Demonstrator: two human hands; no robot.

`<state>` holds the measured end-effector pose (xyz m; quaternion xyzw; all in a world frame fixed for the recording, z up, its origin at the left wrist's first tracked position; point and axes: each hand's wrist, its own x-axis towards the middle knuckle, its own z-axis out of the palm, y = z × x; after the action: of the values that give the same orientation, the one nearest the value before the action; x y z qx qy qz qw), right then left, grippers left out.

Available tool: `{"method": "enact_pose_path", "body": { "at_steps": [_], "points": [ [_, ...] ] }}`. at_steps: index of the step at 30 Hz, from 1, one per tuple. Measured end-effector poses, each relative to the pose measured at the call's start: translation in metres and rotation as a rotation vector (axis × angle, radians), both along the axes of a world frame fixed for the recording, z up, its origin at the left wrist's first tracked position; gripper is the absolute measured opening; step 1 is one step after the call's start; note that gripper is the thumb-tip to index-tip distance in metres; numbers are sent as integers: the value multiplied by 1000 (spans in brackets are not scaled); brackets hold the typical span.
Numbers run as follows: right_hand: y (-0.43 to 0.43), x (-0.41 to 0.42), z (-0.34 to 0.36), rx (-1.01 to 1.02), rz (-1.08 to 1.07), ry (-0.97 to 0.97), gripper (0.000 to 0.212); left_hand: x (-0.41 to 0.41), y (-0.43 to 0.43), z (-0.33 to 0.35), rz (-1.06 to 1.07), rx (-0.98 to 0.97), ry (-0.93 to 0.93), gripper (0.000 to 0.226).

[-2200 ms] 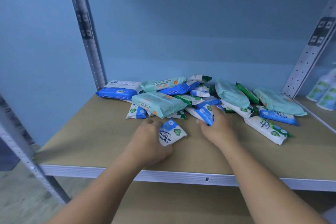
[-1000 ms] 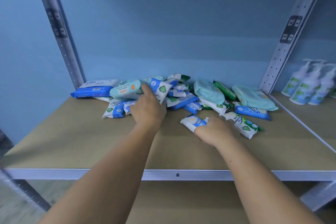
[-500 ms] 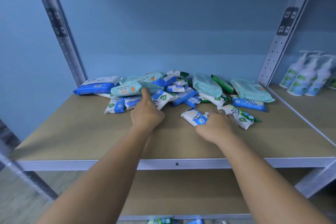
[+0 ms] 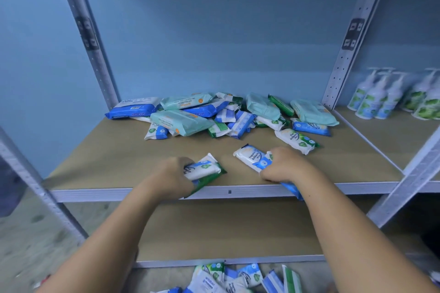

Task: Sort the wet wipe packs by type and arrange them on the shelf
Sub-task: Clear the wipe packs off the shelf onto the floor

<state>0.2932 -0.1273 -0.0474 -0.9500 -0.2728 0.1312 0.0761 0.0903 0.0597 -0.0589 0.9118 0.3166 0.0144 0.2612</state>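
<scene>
A jumbled heap of wet wipe packs (image 4: 221,114) lies at the back of the brown shelf (image 4: 114,157): large mint-green ones, blue-and-white ones, small white packs with blue or green ends. Near the shelf's front edge my left hand (image 4: 172,179) grips small white packs (image 4: 202,170), one with a green end under one with blue. My right hand (image 4: 284,166) grips small white-and-blue packs (image 4: 252,157); a blue end sticks out below the hand past the shelf edge. A single white-and-green pack (image 4: 296,140) lies apart to the right of the heap.
Perforated metal uprights (image 4: 95,50) (image 4: 352,38) frame the bay against a blue wall. White pump bottles (image 4: 378,100) stand on the neighbouring shelf at right. A lower shelf (image 4: 226,228) sits beneath, and more wipe packs (image 4: 233,278) lie below that.
Both hands have pulled back from the heap to the shelf's front edge, each carrying small packs. The left hand left the pile it was touching.
</scene>
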Motion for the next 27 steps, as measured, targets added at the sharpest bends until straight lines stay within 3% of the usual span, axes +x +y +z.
{"method": "enact_pose_path", "body": {
  "at_steps": [2, 9, 14, 18, 21, 27],
  "points": [
    [-7, -2, 0, 92, -48, -31, 65, -3, -3, -2, 11, 47, -50, 34],
    [7, -12, 1, 286, -5, -179, 89, 10, -9, -27, 116, 235, -219, 65],
    [23, -12, -15, 356, 33, -245, 106, 17, -16, -30, 103, 349, -83, 78],
    [24, 2, -25, 88, 11, -129, 92, 21, -14, -27, 114, 415, 36, 76],
    [23, 11, -25, 62, -28, -134, 69, 25, -9, -21, 88, 416, 117, 75],
    [13, 13, -18, 64, 21, -79, 55, 25, -1, -16, -9, 353, 130, 66]
  ]
}}
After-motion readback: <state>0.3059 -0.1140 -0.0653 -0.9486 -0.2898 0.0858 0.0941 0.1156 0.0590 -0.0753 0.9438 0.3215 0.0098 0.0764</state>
